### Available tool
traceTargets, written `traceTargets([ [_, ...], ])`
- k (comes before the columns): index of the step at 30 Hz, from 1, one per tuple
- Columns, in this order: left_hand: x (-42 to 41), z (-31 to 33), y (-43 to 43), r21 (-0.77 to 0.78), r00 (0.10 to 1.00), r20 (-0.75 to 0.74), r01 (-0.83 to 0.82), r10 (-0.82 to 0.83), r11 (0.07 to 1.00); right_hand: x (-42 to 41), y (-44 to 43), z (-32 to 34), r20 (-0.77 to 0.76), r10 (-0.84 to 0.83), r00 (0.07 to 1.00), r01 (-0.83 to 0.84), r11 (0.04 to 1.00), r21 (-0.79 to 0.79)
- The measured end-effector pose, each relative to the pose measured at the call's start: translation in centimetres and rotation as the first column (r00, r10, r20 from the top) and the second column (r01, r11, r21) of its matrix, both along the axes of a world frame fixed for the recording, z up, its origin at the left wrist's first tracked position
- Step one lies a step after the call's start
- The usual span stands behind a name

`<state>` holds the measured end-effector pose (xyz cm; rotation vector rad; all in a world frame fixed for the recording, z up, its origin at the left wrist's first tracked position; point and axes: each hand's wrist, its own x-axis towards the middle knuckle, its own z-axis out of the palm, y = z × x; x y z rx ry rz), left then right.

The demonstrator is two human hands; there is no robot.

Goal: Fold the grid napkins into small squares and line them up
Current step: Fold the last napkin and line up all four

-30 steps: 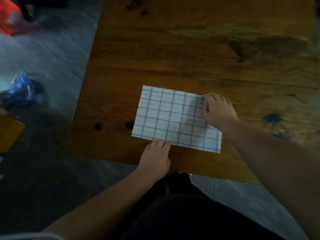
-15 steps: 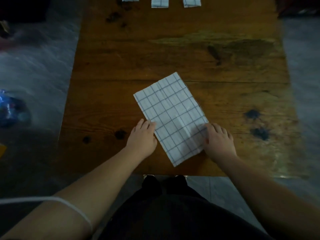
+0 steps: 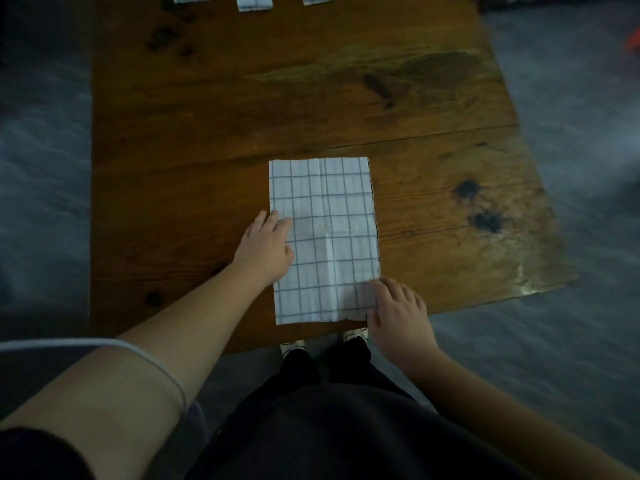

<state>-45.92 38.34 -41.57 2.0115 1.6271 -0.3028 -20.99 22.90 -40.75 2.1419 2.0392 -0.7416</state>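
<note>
Head view: grips nothing. Rests straight fingers of left hand (image 3: pixel 265 251) on grid napkin (image 3: pixel 329 202) edge, seemingly relaxed fingers of right hand (image 3: pixel 398 313) (dim light) on near corner. Risks skewed fold from uneven pressure.

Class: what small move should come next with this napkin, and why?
Probably fold the near edge up to the far edge: the napkin lies flat as a long rectangle, right hand on its near right corner, left hand resting on its left edge.
</note>
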Motion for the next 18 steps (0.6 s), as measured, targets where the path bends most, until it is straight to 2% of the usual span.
traceTargets([
  [2,-0.1,0.5,-1.5,0.056,0.999,0.045,0.019,-0.021,0.998,-0.2,0.0,-0.1,-0.019,0.006,1.0,-0.006,1.0,0.018],
  [5,-0.5,1.2,-5.3,0.1,0.981,0.124,0.138,-0.15,0.985,-0.5,0.0,-0.3,-0.043,0.152,0.987,-0.151,0.988,0.036],
  [9,-1.9,0.5,-10.8,0.087,0.947,0.114,0.29,-0.299,0.953,-0.3,-0.1,-0.9,0.032,0.315,0.949,-0.314,0.949,-0.026],
  [13,-3.6,-0.9,-12.8,0.089,0.928,0.083,0.357,-0.364,0.93,0.2,-0.3,-1.4,0.076,0.335,0.939,-0.335,0.942,-0.018],
  [18,-4.1,-1.4,-13.0,0.155,0.892,0.064,0.433,-0.447,0.888,0.2,-0.8,-1.7,0.11,0.334,0.936,-0.344,0.934,0.094],
])
